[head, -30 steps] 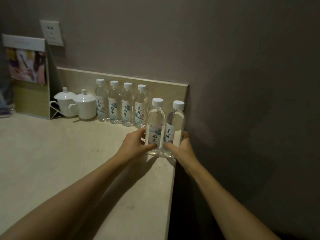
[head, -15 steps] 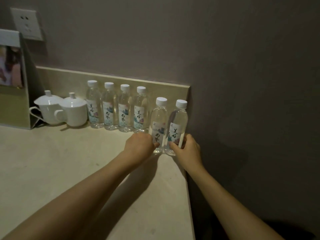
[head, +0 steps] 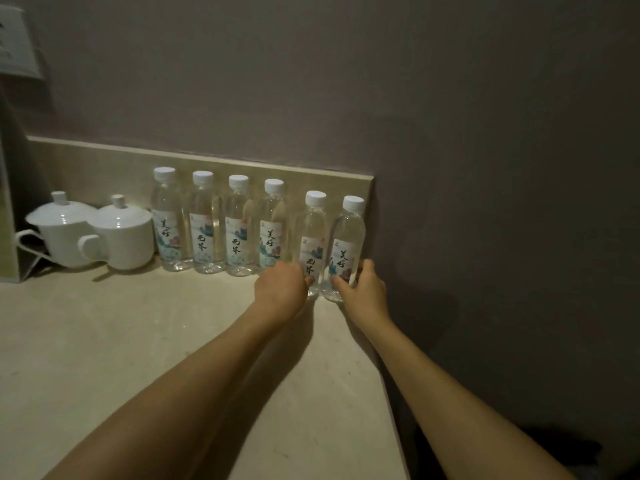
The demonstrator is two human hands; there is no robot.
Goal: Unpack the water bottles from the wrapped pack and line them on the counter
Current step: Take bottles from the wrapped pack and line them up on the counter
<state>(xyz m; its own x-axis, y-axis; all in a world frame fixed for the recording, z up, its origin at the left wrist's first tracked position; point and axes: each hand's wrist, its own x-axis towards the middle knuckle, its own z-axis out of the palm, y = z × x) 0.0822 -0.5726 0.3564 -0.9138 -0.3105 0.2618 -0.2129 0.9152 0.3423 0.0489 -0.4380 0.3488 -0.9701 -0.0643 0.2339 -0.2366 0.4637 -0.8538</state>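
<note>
Six upright bottles (head: 239,226) along the counter (head: 138,341) backsplash, both hands' grip on the last two.

Bottle labels (head: 167,237) read 美好 on three bottles, 无界 (head: 202,242) on three; smaller print illegible.

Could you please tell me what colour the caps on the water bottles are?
White, on all six water bottles; it shows best in the head view.

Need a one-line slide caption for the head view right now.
Left hand and right hand hold the last two water bottles beside four lined along the counter backsplash.
</note>
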